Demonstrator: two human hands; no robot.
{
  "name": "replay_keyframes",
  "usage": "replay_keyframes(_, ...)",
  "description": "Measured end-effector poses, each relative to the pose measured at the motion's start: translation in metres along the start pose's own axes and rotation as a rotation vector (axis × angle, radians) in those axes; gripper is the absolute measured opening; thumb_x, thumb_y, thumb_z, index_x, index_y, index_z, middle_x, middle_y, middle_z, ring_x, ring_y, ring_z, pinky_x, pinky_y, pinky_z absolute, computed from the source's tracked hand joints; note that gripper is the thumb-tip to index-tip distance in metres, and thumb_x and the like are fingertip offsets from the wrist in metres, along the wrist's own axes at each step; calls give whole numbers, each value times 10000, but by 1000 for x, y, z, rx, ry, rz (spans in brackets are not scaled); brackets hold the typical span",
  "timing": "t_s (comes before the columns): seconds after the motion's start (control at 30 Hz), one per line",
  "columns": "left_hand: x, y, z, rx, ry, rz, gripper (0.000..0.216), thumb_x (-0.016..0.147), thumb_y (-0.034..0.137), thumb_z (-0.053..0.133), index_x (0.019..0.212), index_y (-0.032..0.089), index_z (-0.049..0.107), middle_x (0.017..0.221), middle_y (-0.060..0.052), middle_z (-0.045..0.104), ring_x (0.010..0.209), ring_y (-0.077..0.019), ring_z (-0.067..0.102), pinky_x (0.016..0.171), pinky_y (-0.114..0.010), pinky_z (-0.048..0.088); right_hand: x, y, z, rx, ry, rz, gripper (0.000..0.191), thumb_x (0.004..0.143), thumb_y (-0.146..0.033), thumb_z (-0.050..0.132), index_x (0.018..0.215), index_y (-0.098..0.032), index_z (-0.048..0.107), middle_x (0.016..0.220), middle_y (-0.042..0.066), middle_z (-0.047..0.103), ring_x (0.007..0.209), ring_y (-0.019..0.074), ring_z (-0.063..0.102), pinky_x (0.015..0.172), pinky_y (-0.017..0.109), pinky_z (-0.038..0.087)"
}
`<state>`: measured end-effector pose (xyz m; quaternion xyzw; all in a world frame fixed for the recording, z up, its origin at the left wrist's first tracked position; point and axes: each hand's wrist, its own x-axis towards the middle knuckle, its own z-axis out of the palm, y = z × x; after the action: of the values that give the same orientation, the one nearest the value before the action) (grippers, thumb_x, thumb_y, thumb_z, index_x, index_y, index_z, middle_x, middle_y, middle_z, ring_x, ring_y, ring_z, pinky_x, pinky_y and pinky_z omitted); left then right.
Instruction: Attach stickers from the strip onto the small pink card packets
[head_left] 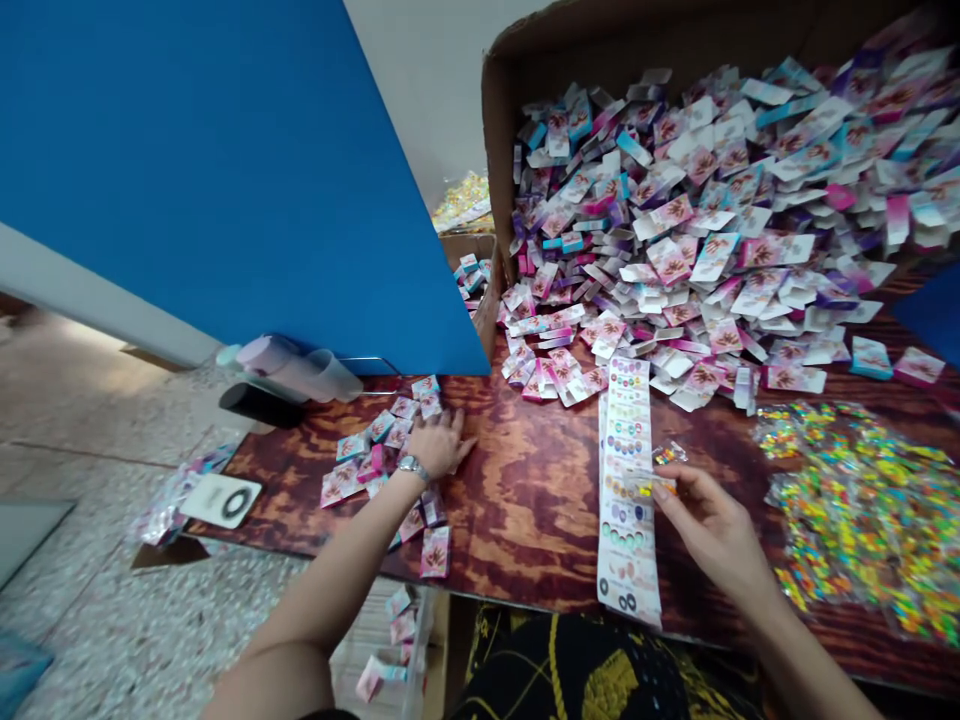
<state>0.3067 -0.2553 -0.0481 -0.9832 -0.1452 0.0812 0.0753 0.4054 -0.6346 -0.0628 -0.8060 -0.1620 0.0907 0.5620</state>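
Note:
My left hand, with a watch on its wrist, lies over the right side of a group of small printed cardboard boxes. Its fingers are spread and I see nothing held in them. My right hand pinches a small clear packet with yellow-orange contents between thumb and fingers. That packet is over the right edge of a stack of long printed leaflet strips. Just above my fingers lies another small clear packet.
A cardboard carton spills a heap of small open boxes onto the wooden table. Colourful clear packets are piled at right. A blue panel, cups, a phone-like white object and a bin are at left.

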Motion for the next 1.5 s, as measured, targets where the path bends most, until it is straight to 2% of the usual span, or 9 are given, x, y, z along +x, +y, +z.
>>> replay_keyframes(0.17,18,7,-14,-25,-31,-196,637,877,574,280,1157,67,544,971,-224,618,948,-354,563,806,-451,397,1,-3,2,19,2,-4,318,780,-448,621,1001,-221,628,884,54,679,743,202,629,642,302,530)
replay_keyframes(0.43,101,106,-41,-186,267,549,643,807,272,487,1408,156,288,1454,-153,294,1307,-357,236,1030,-469,232,4,-16,10,18,-34,-43,306,808,-444,600,1002,-208,619,938,75,673,797,217,629,657,302,526)
replay_keyframes(0.67,144,169,-47,-270,130,506,621,716,339,609,1272,111,454,1156,-191,551,1094,-359,432,916,-503,337,-2,-18,9,29,-63,-6,272,834,-401,579,1025,-208,583,950,63,651,793,195,611,663,289,512)
replay_keyframes(0.8,141,179,-45,-306,109,473,320,810,220,496,1086,80,576,995,-195,601,1032,-313,491,862,-449,393,-2,-21,5,6,-64,-4,257,838,-386,574,1021,-206,589,971,70,643,822,203,606,701,309,505)
replay_keyframes(0.9,130,170,-51,-400,143,419,419,861,203,421,1262,92,463,1059,-189,586,1060,-288,497,899,-434,386,3,-25,0,44,-23,1,275,816,-379,603,1035,-214,595,985,73,646,857,217,605,749,339,502)
replay_keyframes(1.03,94,156,-66,-1267,40,366,559,856,339,488,1384,237,335,1282,-96,501,1088,-235,513,923,-364,399,15,-36,5,309,32,59,343,783,-383,642,1084,-234,573,1013,62,645,867,202,610,763,336,513)
replay_keyframes(1.13,57,159,-72,-1919,-228,250,503,860,390,480,1343,289,383,1185,-51,554,762,-139,587,676,-273,472,24,-45,20,472,72,115,358,759,-396,669,1059,-223,580,956,53,646,786,171,606,692,301,520)
replay_keyframes(1.23,30,169,-73,-2265,-306,152,431,838,340,537,1257,264,471,1115,-29,569,677,-87,559,580,-204,444,29,-47,36,573,54,169,355,724,-398,703,1006,-213,592,873,30,635,714,146,591,624,267,510)
replay_keyframes(1.5,16,172,-69,-2381,-249,176,528,704,194,721,1123,279,410,983,-5,588,954,-193,620,790,-307,475,26,-44,36,656,48,238,318,705,-365,719,946,-207,585,813,-1,615,657,112,571,590,230,479)
